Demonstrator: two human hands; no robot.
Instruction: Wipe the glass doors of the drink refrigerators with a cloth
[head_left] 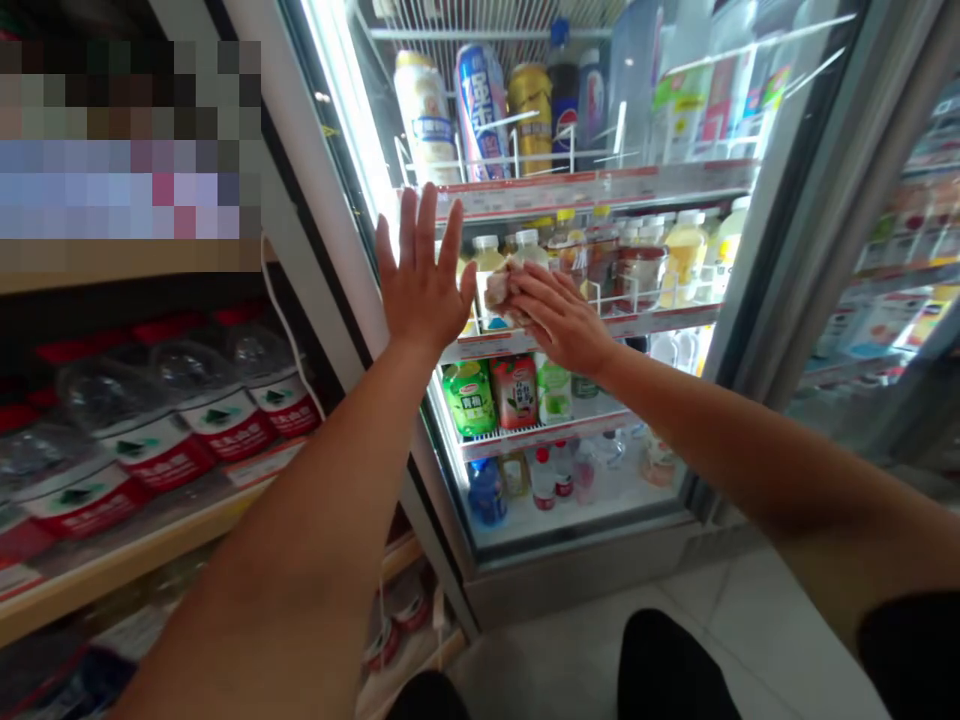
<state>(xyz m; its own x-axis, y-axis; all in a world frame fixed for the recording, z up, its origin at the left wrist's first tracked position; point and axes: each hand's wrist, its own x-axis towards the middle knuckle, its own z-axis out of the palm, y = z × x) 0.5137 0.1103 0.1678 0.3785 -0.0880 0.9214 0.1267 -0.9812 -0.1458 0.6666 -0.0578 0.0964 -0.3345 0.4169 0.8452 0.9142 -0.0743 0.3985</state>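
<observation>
My left hand (424, 285) lies with its fingers spread and pointing up against the glass door (592, 538) of a lit drinks fridge. Nothing is in it. To its right, my right hand (561, 318) presses a crumpled, pale cloth (501, 286) to the glass, at the height of a shelf of bottles. The fingers cover part of the cloth. Behind the glass stand tall cans, among them a blue-and-white can (481, 110) and a gold can (531, 115). Lower down are a green drink pack (469, 395) and a red drink pack (514, 390).
On the left, a wooden shelf (225, 515) holds several large water bottles (180, 390) with red labels. A white cable (289, 325) hangs beside the fridge. Another fridge section (870, 310) stands at the right. Below is a tiled floor (555, 655), with my dark-clad knees over it.
</observation>
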